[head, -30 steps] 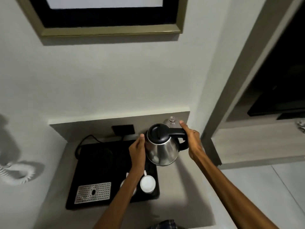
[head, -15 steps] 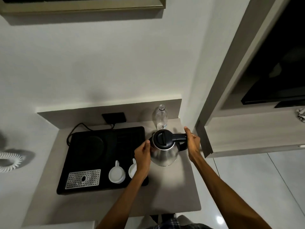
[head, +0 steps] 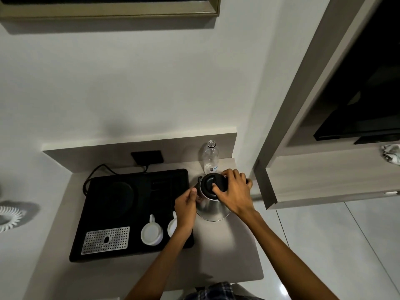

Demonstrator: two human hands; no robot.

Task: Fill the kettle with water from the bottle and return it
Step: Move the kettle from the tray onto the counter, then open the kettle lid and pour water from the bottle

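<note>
Both hands (left hand (head: 185,207), right hand (head: 233,191)) grip the kettle (head: 211,204).

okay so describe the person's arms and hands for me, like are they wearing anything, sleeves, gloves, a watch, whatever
Both arms are bare from hand to as far up as the frame shows: no sleeves in view. The left hand and right hand have no gloves, and no watch, bracelet or ring is visible. The only clothing seen is a dark plaid fabric at the bottom edge.

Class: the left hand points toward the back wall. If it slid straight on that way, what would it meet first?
The left hand already touches the kettle; continuing, it would likely run along the kettle's side toward its spout, though depth is unclear.
</note>
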